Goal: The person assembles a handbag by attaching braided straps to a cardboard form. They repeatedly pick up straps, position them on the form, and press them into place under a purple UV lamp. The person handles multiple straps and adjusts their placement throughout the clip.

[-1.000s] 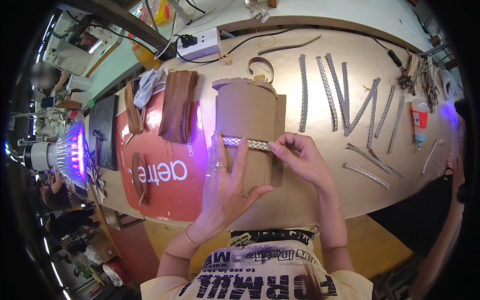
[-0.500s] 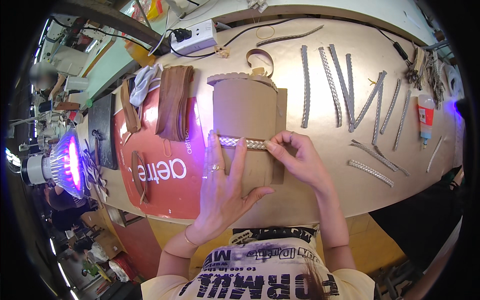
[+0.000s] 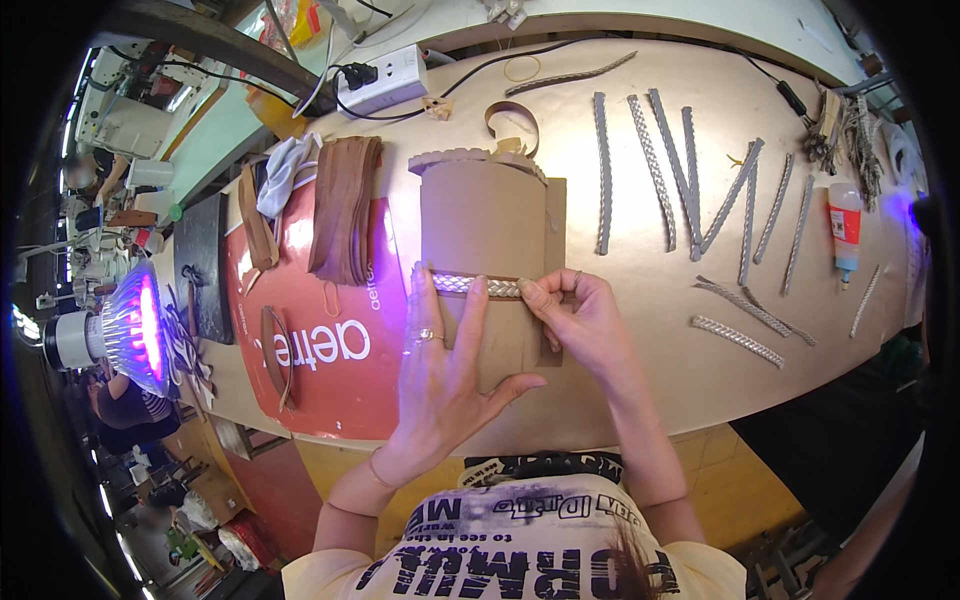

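Note:
A silver braided strip (image 3: pixel 453 284), edged with brown, lies across a rounded tan cardboard-like form (image 3: pixel 483 220). My left hand (image 3: pixel 432 370) rests flat with fingers spread, two fingertips pressing on the strip and the thumb stretched toward the right over the form's lower part. At the strip's right end, my right hand (image 3: pixel 578 318) pinches it between thumb and index finger, against the form's right side. The form has a scalloped top edge (image 3: pixel 470 158), and a curled brown band (image 3: pixel 515 120) stands just beyond it.
Several grey and silver braided strips (image 3: pixel 652 170) lie to the right, near a red-labelled bottle (image 3: pixel 845 230). Leftward are stacked brown strips (image 3: pixel 345 210) on a red sheet (image 3: pixel 320 390), and a glowing lamp (image 3: pixel 140 325). A power strip (image 3: pixel 385 80) sits at the back.
The whole view has shifted slightly. My right hand has drawn a little inward, still pinching the strip's end. My left hand stays spread on the strip.

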